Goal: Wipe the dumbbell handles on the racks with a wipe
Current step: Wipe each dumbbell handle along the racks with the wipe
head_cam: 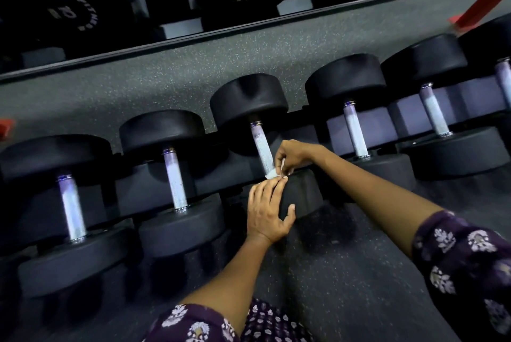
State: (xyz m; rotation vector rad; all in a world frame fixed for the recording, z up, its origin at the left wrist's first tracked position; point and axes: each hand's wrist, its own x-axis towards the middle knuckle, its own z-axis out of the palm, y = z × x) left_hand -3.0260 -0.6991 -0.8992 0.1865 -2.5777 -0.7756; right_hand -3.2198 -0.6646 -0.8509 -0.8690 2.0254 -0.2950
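At far left of the frame, a black round-headed dumbbell w/ a pale knurled metal handle (71, 207) sat on the dark rack, and just right of it a second dumbbell of the same kind (176, 179). In the upper left, on the shelf above, a large black weight head w/ gold lettering (63, 7) showed. Centre frame held the third black dumbbell w/ its pale metal handle (260, 148), tilted toward the lower right. The left hand (266, 210) lay over that dumbbell's near black head (301, 192), fingers fairly straight, fingertips touching the small white wipe (272, 174); whether they pinched it I couldn't tell. The wipe sat at the handle's lower end, against the metal. Just right of it, the right hand (294, 155) pinched the wipe from above w/ curled fingers. Further right, two more black dumbbells w/ pale handles (355, 131) (434, 111) rested on the rack. Dark purple floral-print sleeves (467, 264) showed at lower right and bottom centre.
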